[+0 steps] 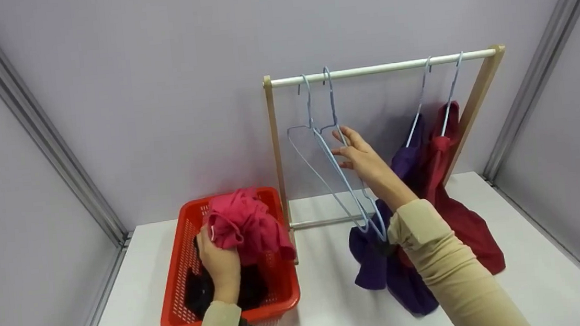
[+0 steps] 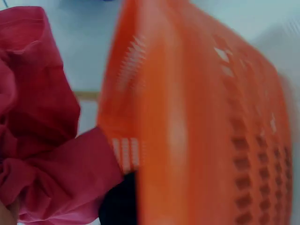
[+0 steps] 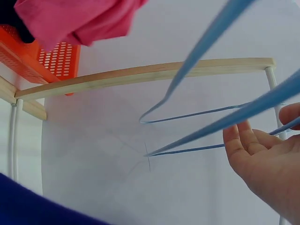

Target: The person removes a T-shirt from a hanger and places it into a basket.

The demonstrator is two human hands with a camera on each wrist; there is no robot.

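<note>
A person's left grip (image 1: 219, 258), fingers curled into a bunched pink garment (image 1: 253, 224), holds it over the basket (image 1: 175, 320) at left, while the right grip (image 1: 366, 164), fingers loosely parted, reaches about a bare hanger (image 1: 332, 101); whether it touches the wire is unclear. A second hanger (image 1: 309, 103) hangs just left; a careless pull could tangle the pair or unhook both from the rail (image 1: 371, 70), and soft, trailing folds might catch the basket's rim. The hangers are thin blue loops; the basket, perforated red plastic, holds dark cloth (image 1: 199, 292). At right, limp purple (image 1: 372, 266) and dark-red garments (image 1: 468, 221) hang over the white worktop (image 1: 334, 306).
</note>
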